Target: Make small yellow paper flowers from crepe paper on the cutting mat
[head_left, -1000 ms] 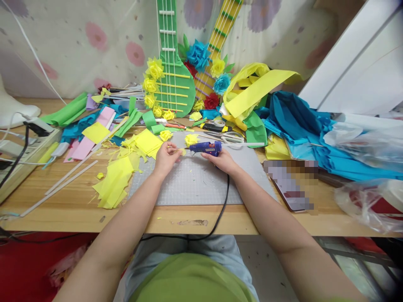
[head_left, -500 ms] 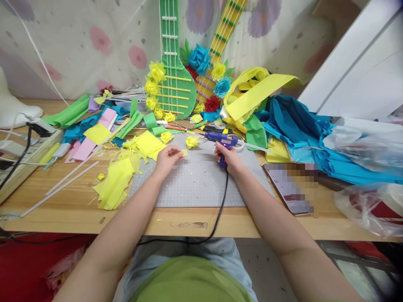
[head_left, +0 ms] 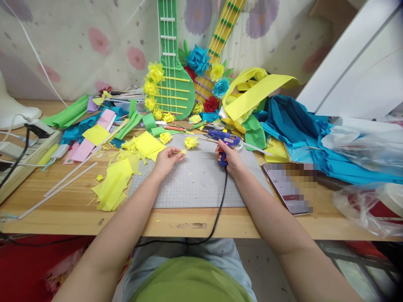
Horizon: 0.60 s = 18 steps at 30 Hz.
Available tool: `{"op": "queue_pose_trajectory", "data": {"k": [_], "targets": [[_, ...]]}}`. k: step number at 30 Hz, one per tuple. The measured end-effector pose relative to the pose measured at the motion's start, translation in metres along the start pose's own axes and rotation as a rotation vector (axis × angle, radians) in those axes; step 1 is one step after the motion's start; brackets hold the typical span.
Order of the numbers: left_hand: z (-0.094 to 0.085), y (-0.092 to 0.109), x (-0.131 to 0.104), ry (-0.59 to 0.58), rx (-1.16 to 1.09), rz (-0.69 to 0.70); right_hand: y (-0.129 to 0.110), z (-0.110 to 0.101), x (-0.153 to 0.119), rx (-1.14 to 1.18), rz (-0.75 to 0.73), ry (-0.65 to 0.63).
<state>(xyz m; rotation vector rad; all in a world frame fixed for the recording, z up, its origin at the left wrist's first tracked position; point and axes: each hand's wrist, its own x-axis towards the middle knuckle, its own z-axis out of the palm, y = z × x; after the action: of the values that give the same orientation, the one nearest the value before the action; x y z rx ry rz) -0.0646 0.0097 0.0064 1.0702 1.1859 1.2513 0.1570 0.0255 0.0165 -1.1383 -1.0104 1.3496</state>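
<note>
My left hand (head_left: pixel 169 161) pinches a small yellow paper piece (head_left: pixel 183 152) above the left part of the grey cutting mat (head_left: pixel 195 188). My right hand (head_left: pixel 229 157) is wrapped round the handle of a blue glue gun (head_left: pixel 225 138), whose nozzle points left. A black cord (head_left: pixel 220 209) runs down from its grip over the table edge. Between the hands, towards the back of the mat, lies a yellow paper flower (head_left: pixel 190 142); a second yellow flower (head_left: pixel 165 137) is behind my left hand. Yellow paper squares (head_left: pixel 147 144) are stacked to the left.
A green paper instrument (head_left: pixel 176 94) with yellow flowers leans at the back beside a yellow one (head_left: pixel 217 37). Blue crepe paper (head_left: pixel 292 126) and a phone (head_left: pixel 286 188) lie at the right. White strips (head_left: pixel 58 195) and a power strip (head_left: pixel 28 161) are at the left.
The glue gun has shifted and tilted slightly in my right hand, its nozzle a little further right. My left fingers have turned the yellow piece, which now shows more edge-on.
</note>
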Motion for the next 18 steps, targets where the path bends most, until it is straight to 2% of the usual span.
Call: {"op": "queue_pose_trajectory", "data": {"k": [5, 11, 15, 18], "targets": [[0.003, 0.003, -0.002, 0.022, -0.011, 0.000, 0.001, -0.001, 0.001, 0.041, 0.013, -0.010], [0.003, 0.007, 0.002, 0.169, 0.063, 0.078, 0.000, 0.000, 0.001, 0.053, 0.026, -0.007], [0.003, 0.016, 0.009, 0.151, 0.115, 0.032, -0.001, 0.000, 0.001, 0.041, 0.019, -0.008], [0.003, 0.027, 0.019, 0.112, 0.201, 0.049, -0.002, 0.000, 0.001, 0.054, 0.021, -0.008]]}}
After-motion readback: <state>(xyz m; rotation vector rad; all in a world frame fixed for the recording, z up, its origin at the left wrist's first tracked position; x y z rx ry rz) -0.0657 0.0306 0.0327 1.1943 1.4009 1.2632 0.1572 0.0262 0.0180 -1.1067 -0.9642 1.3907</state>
